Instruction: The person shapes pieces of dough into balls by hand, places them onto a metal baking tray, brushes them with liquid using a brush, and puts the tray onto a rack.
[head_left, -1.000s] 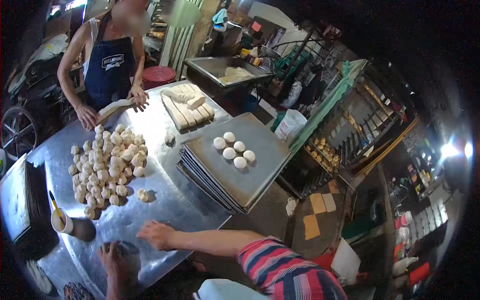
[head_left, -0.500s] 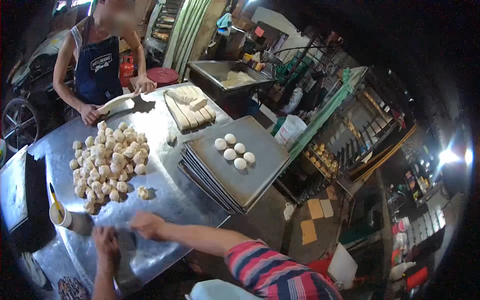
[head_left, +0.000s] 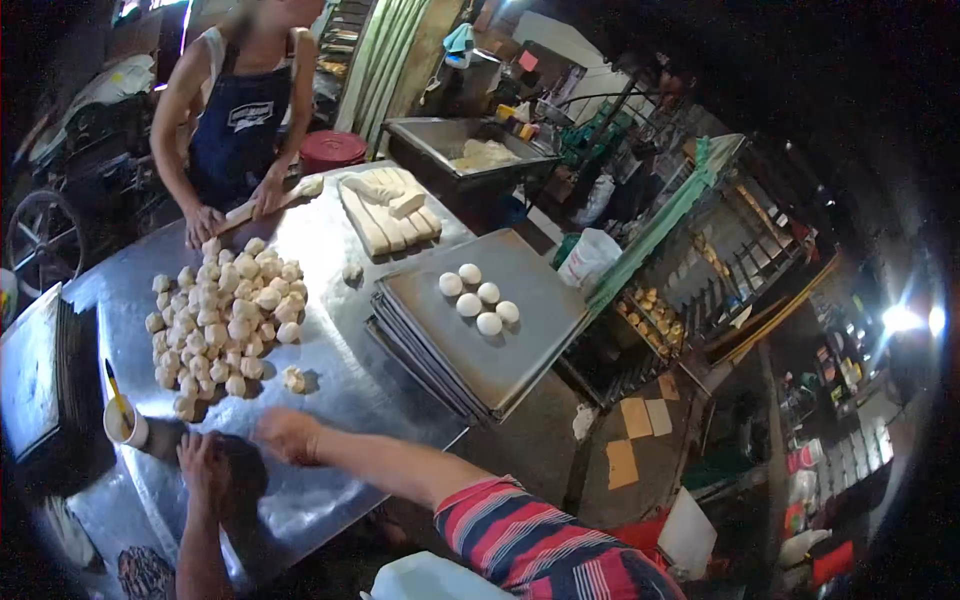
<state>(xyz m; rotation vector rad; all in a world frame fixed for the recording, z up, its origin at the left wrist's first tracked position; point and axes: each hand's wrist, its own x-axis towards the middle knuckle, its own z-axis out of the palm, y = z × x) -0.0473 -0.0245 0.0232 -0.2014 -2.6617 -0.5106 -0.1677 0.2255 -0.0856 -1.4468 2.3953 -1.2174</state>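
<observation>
White cup [head_left: 139, 432]: yellow-and-black implement [head_left: 120, 404]. Metal trough [head_left: 437, 140]: pale mass [head_left: 485, 154]. Top tray [head_left: 543, 292]: six white balls [head_left: 488, 292]. Dough pieces [head_left: 226, 312]: heaped on table [head_left: 365, 415], beyond left hand [head_left: 203, 463] and right hand [head_left: 286, 436]; grip of either, cannot tell.

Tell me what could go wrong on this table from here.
The left hand is close to the cup with a yellow-and-black tool leaning in it; a sideways bump might tip it. The stack of trays appears to jut past the edge of the table, so a knock could shift it, and the round white pieces on top might roll.
</observation>
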